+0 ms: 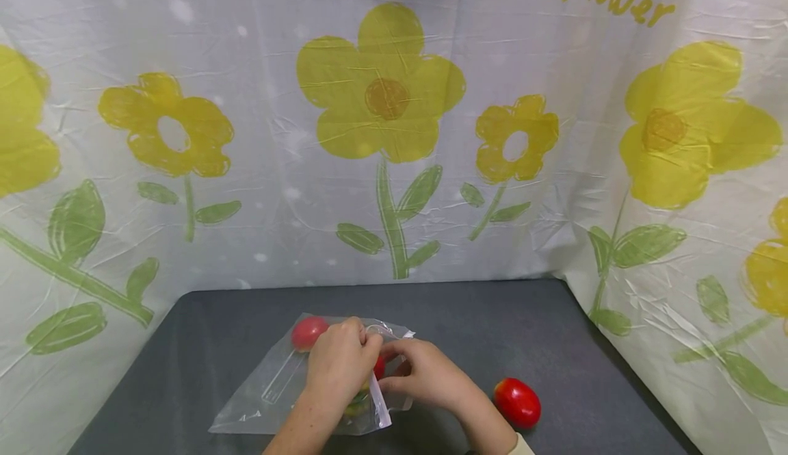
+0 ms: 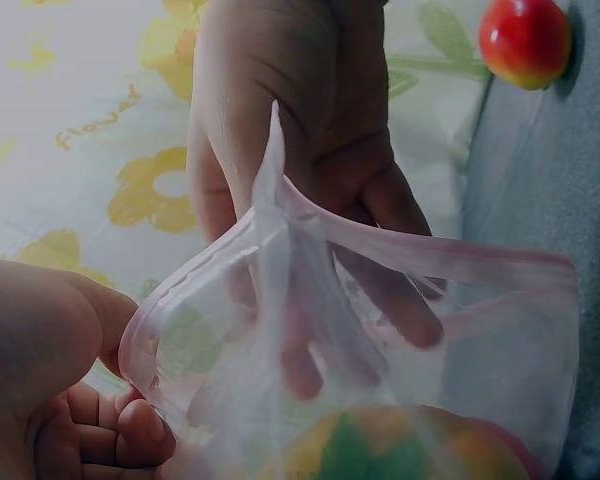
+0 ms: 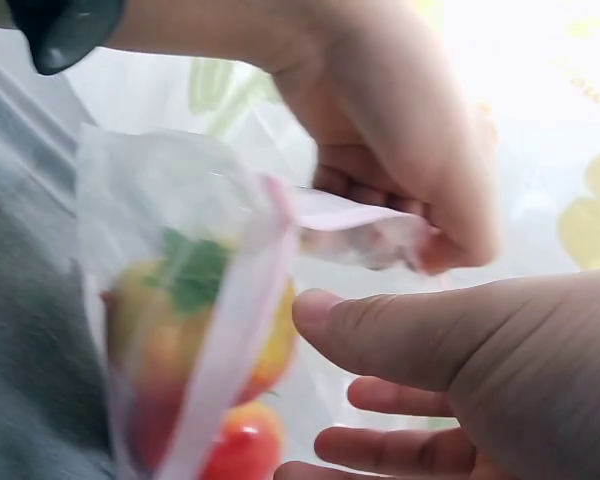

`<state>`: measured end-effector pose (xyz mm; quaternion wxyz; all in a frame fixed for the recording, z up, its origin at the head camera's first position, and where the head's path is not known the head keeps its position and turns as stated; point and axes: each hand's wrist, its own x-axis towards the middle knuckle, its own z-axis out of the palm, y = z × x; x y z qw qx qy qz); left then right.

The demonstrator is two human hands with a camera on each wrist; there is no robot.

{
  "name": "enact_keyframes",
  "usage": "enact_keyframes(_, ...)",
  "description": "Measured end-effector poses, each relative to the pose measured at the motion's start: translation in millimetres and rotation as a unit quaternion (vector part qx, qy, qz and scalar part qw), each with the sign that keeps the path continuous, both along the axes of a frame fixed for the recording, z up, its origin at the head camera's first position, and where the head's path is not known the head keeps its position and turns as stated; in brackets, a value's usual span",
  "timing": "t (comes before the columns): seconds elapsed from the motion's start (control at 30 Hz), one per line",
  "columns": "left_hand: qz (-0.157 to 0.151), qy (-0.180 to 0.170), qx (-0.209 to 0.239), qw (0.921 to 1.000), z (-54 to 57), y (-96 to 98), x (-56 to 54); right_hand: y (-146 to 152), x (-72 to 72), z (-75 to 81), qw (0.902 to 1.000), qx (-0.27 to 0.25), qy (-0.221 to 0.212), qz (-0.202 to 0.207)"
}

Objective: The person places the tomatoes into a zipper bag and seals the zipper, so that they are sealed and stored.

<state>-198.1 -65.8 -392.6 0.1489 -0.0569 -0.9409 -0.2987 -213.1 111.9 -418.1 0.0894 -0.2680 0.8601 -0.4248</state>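
Observation:
My left hand (image 1: 343, 356) pinches the rim of a clear zip bag (image 1: 265, 380), holding its mouth apart. My right hand (image 1: 425, 373) is at that mouth with its fingers spread and relaxed; in the left wrist view its fingertips (image 2: 415, 325) reach inside the bag. A red tomato (image 1: 309, 333) lies at the far end of the bag. Near the mouth are a yellow-and-red fruit with a green leaf (image 3: 195, 275) and, beside it, another red round fruit (image 3: 245, 445), partly hidden by the bag's edge in the right wrist view.
One red tomato (image 1: 517, 404) lies outside the bag on the dark grey table (image 1: 468, 311), to the right of my right forearm. A white curtain (image 1: 258, 133) printed with yellow flowers rises behind the table and along its sides.

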Motion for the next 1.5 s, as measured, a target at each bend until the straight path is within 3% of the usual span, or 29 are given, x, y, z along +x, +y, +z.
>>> enact_keyframes(0.63,0.008,-0.023,0.009,0.9997,-1.8,0.5,-0.1,47.1,-2.0,24.9,0.9985,0.028,-0.018,-0.043)
enact_keyframes(1.13,0.007,-0.012,0.01,0.9998,-2.1,1.2,-2.1,92.8,-1.4,39.4,0.9945,0.031,-0.053,-0.085)
enact_keyframes(1.5,0.001,0.005,0.005,1.0,-2.4,0.8,-2.7,138.5,-5.8,35.0,0.9849,0.034,-0.069,-0.155)
